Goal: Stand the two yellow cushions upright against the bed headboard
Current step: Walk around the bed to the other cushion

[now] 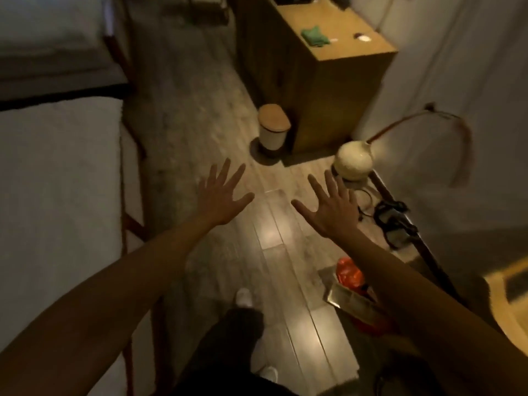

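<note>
No yellow cushion and no headboard show in the head view. My left hand [221, 195] is stretched out over the wooden floor with its fingers spread and nothing in it. My right hand [331, 207] is held out beside it, also spread and holding nothing. A bed with a white cover [57, 181] runs along the left edge, with a second white bed [48, 32] behind it at the top left. Both hands are well to the right of the bed, above the aisle.
A wooden cabinet [323, 90] stands ahead with a green cloth [314, 37] on top. A small white bin with a wooden lid [273, 128] sits at its foot. A round cream vase [354, 160], black cables [391, 221] and an orange bag [350, 272] lie at the right. My legs and white shoes [244, 297] are below.
</note>
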`<state>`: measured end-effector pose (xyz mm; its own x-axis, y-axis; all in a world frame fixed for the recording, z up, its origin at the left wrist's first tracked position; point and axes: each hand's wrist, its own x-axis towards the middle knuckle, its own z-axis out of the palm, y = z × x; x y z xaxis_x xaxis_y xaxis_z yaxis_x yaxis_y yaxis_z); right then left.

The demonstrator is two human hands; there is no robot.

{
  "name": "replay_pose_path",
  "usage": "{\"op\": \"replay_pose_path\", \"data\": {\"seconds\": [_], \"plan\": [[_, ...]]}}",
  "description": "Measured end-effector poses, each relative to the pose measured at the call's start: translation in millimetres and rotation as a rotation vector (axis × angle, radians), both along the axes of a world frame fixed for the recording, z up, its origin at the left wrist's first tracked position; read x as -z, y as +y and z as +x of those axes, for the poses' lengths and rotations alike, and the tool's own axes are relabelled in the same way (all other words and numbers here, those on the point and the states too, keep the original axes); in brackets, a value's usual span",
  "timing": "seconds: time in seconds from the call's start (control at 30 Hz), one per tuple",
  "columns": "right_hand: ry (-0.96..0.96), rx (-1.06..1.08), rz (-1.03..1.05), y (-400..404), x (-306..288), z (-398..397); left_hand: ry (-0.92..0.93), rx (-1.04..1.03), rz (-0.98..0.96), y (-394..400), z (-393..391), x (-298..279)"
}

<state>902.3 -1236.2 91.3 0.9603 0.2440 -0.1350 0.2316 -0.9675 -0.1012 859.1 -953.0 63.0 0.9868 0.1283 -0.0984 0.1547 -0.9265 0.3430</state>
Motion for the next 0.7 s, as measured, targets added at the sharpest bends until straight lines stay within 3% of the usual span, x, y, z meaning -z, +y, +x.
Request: {"op": "replay_pose_path", "data": {"seconds": [0.27, 0.47, 0.7], "plan": [[0.071, -0.174, 0.047, 119.1, 31.5, 188.7, 0.099, -0.302, -0.07, 121.9, 126.7, 34.9], [0.049, -0.27, 0.1, 208.5, 24.1, 325.4, 0.0, -0.453, -0.114, 193.1, 227.0, 16.1], [0.107, -0.413, 0.132, 317.0, 33.6, 461.8, 0.032, -0.543, -0.052, 288.2, 327.5, 25.5]]}}
